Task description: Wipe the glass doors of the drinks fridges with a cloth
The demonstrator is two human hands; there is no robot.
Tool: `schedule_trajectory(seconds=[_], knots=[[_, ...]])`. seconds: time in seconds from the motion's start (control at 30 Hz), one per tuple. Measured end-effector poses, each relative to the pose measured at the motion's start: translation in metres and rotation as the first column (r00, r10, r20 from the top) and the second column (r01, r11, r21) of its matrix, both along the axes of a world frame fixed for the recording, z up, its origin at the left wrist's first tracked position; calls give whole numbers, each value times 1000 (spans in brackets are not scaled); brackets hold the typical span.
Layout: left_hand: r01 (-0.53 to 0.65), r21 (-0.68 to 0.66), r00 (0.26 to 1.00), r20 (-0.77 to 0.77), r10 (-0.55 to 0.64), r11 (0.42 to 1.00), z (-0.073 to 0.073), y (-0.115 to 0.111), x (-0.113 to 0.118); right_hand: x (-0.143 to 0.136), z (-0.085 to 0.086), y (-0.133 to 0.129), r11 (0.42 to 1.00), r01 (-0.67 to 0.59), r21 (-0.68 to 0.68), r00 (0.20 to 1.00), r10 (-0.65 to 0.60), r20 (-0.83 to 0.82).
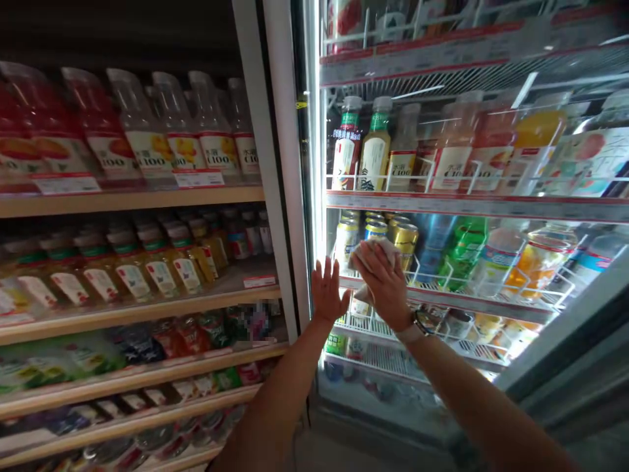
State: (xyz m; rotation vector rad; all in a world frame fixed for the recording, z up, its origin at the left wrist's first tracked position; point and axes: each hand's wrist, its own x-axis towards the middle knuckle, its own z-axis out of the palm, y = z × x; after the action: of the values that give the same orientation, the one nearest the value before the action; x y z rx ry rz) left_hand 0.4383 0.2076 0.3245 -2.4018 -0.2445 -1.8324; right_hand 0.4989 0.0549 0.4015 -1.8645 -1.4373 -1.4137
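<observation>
My left hand (328,296) is open and flat, fingers pointing up, at the left edge of the glass front of a lit drinks cooler. Close by on its right, my right hand (382,282) presses a whitish cloth (388,250) to the glass. Part of the cloth is hidden under the palm, and a bit shows below the hand. A dark watch sits on my right wrist. Behind the glass, near the hands, stand gold cans (405,241) and yellow and white cans (346,237).
Inside the cooler, wire shelves with red-edged price strips (472,204) carry bottles, including a green bottle (464,249). To the left, wooden-edged shelves (147,198) hold rows of bottled drinks. A pale upright post (282,131) divides the two. A grey frame (565,314) slants at lower right.
</observation>
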Motion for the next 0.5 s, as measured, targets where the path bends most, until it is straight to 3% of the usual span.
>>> schedule_trajectory(seconds=[0.07,0.1,0.17,0.3,0.37,0.43,0.5], knots=[[24,10,1000,14,-24,1000,0,0,-1,-3,12,10,999,27,20,999,-27,20],[36,16,999,20,-36,999,-1,0,-1,-4,10,14,999,37,18,999,-38,34],[60,25,998,20,-61,998,-2,2,-2,-9,-7,19,999,45,1,997,-45,57],[122,75,992,-30,-120,990,-11,11,-2,-17,-61,21,998,38,-58,999,-36,28],[140,101,987,-88,-131,985,-16,15,-3,-18,-80,18,996,41,-81,999,-41,-3],[138,101,982,-143,-123,985,-19,19,-5,-18,-87,14,995,41,-88,999,-43,-18],[132,98,977,-180,-113,986,-17,22,-9,-15,-81,10,992,24,-125,1000,-26,-10]])
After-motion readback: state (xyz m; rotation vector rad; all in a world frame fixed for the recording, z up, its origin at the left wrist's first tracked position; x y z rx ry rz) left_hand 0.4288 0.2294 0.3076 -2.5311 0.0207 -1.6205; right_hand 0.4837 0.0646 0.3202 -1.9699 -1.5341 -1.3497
